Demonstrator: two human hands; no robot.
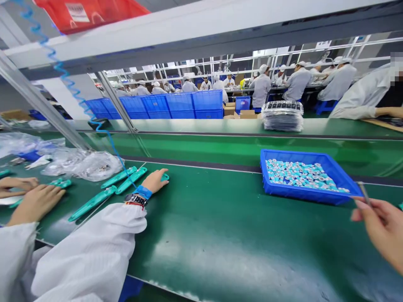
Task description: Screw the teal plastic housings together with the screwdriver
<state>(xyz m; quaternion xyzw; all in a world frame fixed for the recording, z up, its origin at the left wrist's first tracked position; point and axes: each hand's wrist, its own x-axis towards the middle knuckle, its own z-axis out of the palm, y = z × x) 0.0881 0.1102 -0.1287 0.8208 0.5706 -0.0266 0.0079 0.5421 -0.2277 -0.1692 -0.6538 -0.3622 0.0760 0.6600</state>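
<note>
My left hand, with a blue wrist strap and a watch on its wrist, reaches over the green bench. Its fingers are closed around the end of a teal plastic part, mostly hidden by the hand. Just left of it lie several long teal plastic housings. At the right edge my right hand is closed on a slim grey metal tool that looks like tweezers, tip pointing up. Beside that tip stands a blue tray holding many small teal and white parts.
A co-worker's hands work on teal pieces at the left. Crumpled clear plastic bags lie behind them. A coiled blue cord hangs down to my wrist. Past the green conveyor stands a stack of trays. A shelf beam crosses overhead.
</note>
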